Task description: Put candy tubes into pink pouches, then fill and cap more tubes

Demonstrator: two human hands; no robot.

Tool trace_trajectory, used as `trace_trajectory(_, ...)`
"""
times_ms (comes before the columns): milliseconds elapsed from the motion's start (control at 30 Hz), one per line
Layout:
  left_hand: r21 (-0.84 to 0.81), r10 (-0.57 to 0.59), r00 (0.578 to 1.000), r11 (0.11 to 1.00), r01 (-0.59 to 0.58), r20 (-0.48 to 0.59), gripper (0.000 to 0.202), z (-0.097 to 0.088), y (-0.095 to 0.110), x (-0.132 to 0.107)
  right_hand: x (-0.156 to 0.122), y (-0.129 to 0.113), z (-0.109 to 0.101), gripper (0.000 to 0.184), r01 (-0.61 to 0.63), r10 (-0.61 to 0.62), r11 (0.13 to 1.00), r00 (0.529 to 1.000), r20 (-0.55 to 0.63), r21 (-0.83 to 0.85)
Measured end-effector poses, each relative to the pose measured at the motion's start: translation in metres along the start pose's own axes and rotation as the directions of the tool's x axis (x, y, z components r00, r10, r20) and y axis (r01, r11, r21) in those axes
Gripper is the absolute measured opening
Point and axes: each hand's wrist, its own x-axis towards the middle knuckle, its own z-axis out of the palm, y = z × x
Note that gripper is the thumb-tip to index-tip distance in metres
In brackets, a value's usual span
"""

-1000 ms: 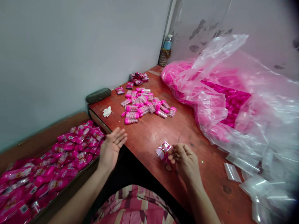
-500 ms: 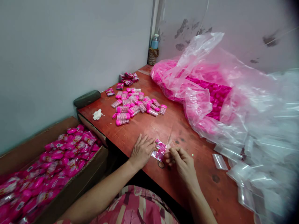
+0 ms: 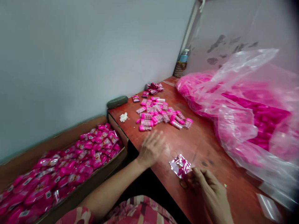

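Packet — glossy pink, squarish, crinkled | right grip pinching its edge | left grip — empty, splayed, motion-blurred

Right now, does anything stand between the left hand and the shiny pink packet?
Nothing visible blocks the left hand from the shiny pink packet; a thin loop lies beside its upper edge, on the red table.

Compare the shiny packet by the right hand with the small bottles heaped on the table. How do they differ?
The packet looks flat; the bottles are rounded. The packet lies singly beside the right hand; the bottles lie heaped farther off. The packet is printed; the bottles have clear bodies with pink ends. Both show pink.
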Motion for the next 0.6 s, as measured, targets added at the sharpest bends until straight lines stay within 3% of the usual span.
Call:
trace_trajectory(67, 0.154, -0.172, 0.978, 0.970, 0.190, -0.122, 0.045, -0.024, -0.043, 0.014, 0.002, 0.000, 0.002, 0.035, -0.014, 0.014, 1.000, 1.000, 0.023, -0.008)
trace_trajectory(167, 0.342, -0.440, 0.853, 0.785, 0.516, -0.280, 0.050, -0.055, -0.112, 0.029, 0.001, 0.001, 0.006, 0.032, -0.010, 0.010, 1.000, 0.999, 0.040, 0.021)
trace_trajectory(200, 0.383, -0.495, 0.823, 0.729, 0.568, -0.278, 0.047, -0.062, -0.131, 0.031, 0.000, 0.002, 0.008, 0.031, -0.010, 0.008, 0.999, 0.999, 0.045, 0.046)
trace_trajectory(300, 0.439, -0.511, 0.830, 0.707, 0.554, -0.224, 0.033, -0.071, -0.163, 0.032, -0.001, 0.006, 0.011, 0.027, -0.023, 0.017, 0.993, 0.998, 0.056, 0.114)
trace_trajectory(367, 0.434, -0.485, 0.846, 0.727, 0.532, -0.223, 0.029, -0.073, -0.166, 0.030, -0.001, 0.008, 0.011, 0.026, -0.024, 0.016, 0.991, 0.998, 0.057, 0.133)
trace_trajectory(467, 0.394, -0.364, 0.879, 0.792, 0.466, -0.307, 0.027, -0.072, -0.154, 0.025, 0.002, 0.008, 0.007, 0.028, -0.011, 0.006, 0.994, 0.999, 0.051, 0.105)
trace_trajectory(533, 0.325, -0.205, 0.911, 0.887, 0.327, -0.358, 0.028, -0.066, -0.135, 0.019, 0.005, 0.005, 0.006, 0.030, -0.006, 0.004, 0.998, 1.000, 0.023, 0.063)
trace_trajectory(600, 0.222, -0.038, 0.951, 0.969, 0.111, -0.308, 0.024, -0.053, -0.106, 0.012, 0.005, 0.001, 0.007, 0.031, 0.007, -0.006, 0.999, 1.000, -0.019, 0.044)
